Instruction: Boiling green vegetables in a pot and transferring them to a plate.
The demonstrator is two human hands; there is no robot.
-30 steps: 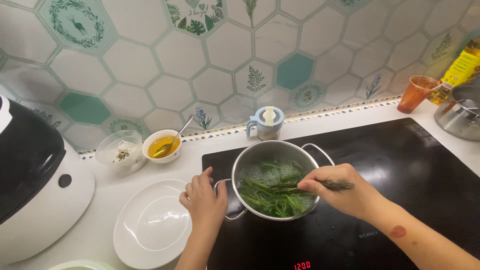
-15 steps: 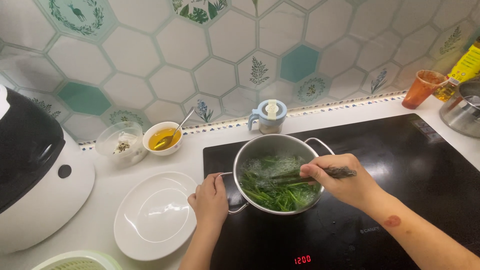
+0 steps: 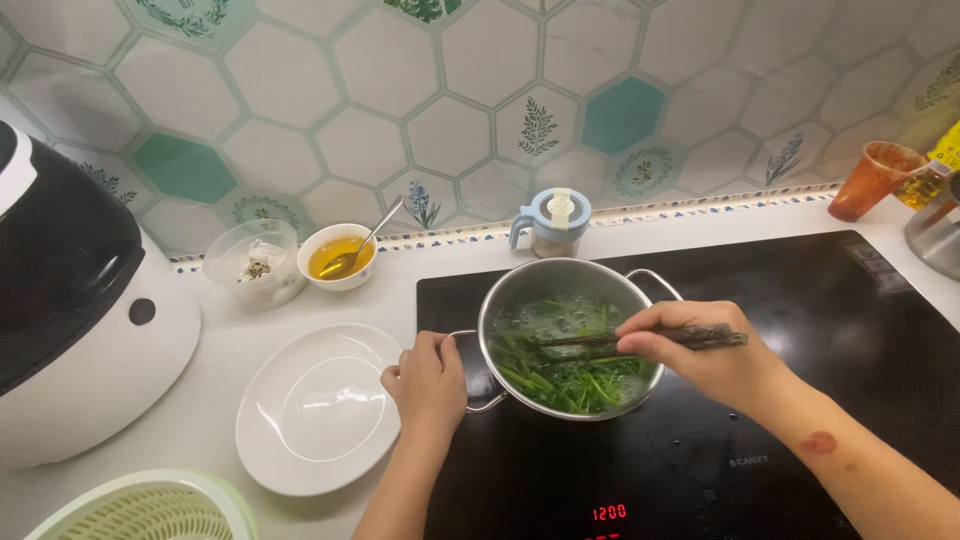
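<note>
On the black cooktop (image 3: pixel 800 330), a steel pot (image 3: pixel 520 290) sits with green leafy vegetables (image 3: pixel 560 375) in simmering liquid. Right hand (image 3: pixel 715 360): fingers pressed together around dark chopsticks (image 3: pixel 640 340), which lie nearly level across the pot's rim; the tips dip into the greens to the left of the grip. Left hand (image 3: pixel 430 380): fingers curled shut on the pot's near-left handle (image 3: pixel 470 340), thumb side toward the pot wall. The opposite handle shows at the far right of the rim, beyond the right hand.

Just left of the left hand, a white oval plate (image 3: pixel 315 410) lies on the white counter (image 3: pixel 220 340), touching nothing else. Beyond the plate, away from both hands, stand a small bowl (image 3: pixel 340 260) of yellow oil with a spoon (image 3: pixel 375 235) leaning in it, and a clear glass bowl (image 3: pixel 255 260) just beside it. Behind the pot, against the hexagon-tiled wall (image 3: pixel 400 100), stands a pale blue lidded jar (image 3: pixel 555 220). Far left of the grip: a black-and-white cooker (image 3: pixel 80 310). Near-left corner: a pale green strainer basket (image 3: pixel 150 510). Far right, well apart from the right hand: an orange cup (image 3: pixel 875 180) and part of a second steel pot (image 3: pixel 940 235).
</note>
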